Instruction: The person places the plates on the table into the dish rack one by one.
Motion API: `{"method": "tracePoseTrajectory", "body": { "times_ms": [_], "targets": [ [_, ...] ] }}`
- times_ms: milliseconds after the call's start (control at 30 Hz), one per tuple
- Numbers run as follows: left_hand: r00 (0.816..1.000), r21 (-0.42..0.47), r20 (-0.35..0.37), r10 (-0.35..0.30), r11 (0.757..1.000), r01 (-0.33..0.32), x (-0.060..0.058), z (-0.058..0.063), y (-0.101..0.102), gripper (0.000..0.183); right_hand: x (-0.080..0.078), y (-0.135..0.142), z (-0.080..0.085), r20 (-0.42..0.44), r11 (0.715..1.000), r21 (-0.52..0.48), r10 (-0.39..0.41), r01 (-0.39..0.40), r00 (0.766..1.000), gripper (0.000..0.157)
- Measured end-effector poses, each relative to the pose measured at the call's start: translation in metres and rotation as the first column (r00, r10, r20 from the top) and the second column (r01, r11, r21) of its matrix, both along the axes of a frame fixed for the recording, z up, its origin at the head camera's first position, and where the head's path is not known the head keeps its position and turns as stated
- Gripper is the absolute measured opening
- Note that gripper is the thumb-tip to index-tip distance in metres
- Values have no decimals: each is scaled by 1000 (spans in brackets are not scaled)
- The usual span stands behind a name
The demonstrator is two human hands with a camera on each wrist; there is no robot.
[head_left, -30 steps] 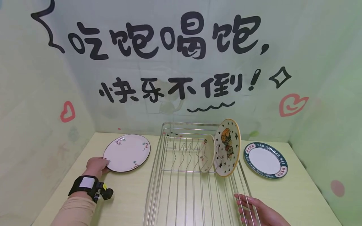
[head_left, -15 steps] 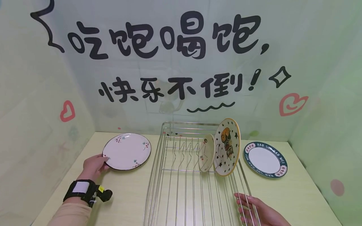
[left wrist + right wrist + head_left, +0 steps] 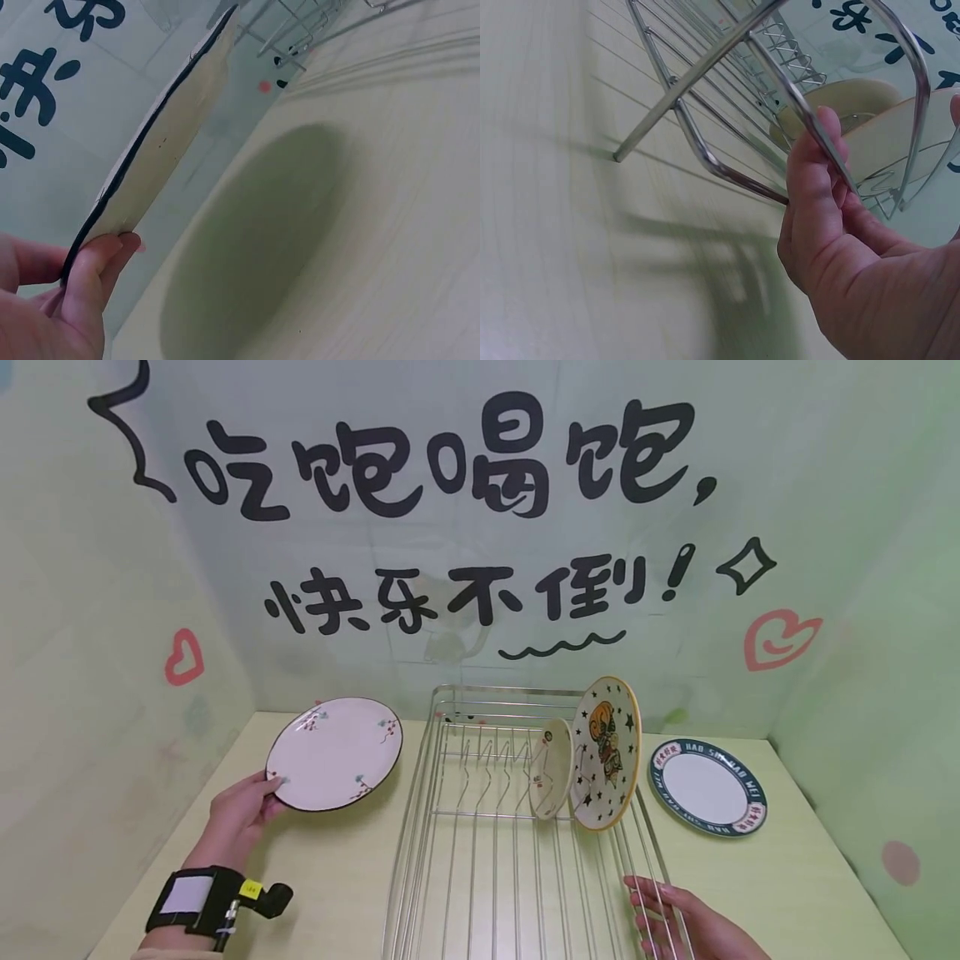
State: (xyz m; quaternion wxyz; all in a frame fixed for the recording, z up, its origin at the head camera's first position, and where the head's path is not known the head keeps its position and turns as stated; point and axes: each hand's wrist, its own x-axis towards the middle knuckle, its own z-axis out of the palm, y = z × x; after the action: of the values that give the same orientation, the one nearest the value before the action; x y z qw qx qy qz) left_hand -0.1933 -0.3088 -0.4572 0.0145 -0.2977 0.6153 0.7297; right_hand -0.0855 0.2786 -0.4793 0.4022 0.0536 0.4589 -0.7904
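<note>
My left hand (image 3: 242,810) pinches the left edge of a white plate (image 3: 333,756) with a dark rim and small flower sprigs. In the left wrist view that plate (image 3: 154,142) is tilted and clear of the tabletop, with its shadow beneath. Toward the front right, my right hand (image 3: 693,920) grips the side wires of a metal dish rack (image 3: 495,814); in the right wrist view its fingers (image 3: 814,180) curl round the wire. Upright in the rack's back right slots stand a small cream dish (image 3: 551,768) and a larger orange-rimmed plate with stars and a cartoon figure (image 3: 606,752).
A white plate with a lettered dark blue-green rim (image 3: 708,787) lies flat on the table (image 3: 795,877), right of the rack. Printed wall sheets (image 3: 480,543) enclose the table at the back and both sides. Several wire slots left of the small dish hold nothing.
My left hand has lifted the flowered plate from the table and raised it a little, tilting it. The right hand stays on the rack, and the other dishes have not moved.
</note>
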Motion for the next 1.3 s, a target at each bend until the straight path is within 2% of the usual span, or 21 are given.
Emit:
{"method": "tracePoseTrajectory", "body": {
  "times_ms": [100, 200, 300, 533, 700, 800, 1000, 1300],
  "targets": [
    [999, 40, -34, -26, 999, 27, 6, 8, 3, 54, 0, 0, -1, 3, 1000, -14, 4, -4, 1000, 36],
    [996, 85, -76, -50, 995, 56, 12, 14, 6, 29, 0, 0, -1, 2, 1000, -17, 4, -3, 1000, 36],
    [989, 116, -127, -78, 989, 93, 17, 21, 12, 15, 0, 1, -1, 4, 1000, -15, 0, 0, 1000, 37],
    [963, 109, -211, -168, 975, 193, 27, 40, 34, 17, 2, 1, -1, -18, 1000, 29, 2, -1, 1000, 40],
    [946, 100, -244, -213, 965, 243, 33, 49, 48, 17, 3, 1, -2, -4, 1000, 20, -10, 10, 1000, 40],
    [942, 80, -242, -230, 963, 256, 36, 55, 56, 13, 3, 1, -3, 5, 1000, 16, -18, 18, 1000, 40],
    [927, 19, -244, -285, 954, 298, 40, 58, 71, 58, 3, 1, -3, -5, 1000, 20, -14, 14, 1000, 40],
    [909, -37, -240, -340, 939, 341, 46, 57, 90, 55, 0, 1, -2, -18, 999, 32, 5, -4, 1000, 40]
  ]
}}
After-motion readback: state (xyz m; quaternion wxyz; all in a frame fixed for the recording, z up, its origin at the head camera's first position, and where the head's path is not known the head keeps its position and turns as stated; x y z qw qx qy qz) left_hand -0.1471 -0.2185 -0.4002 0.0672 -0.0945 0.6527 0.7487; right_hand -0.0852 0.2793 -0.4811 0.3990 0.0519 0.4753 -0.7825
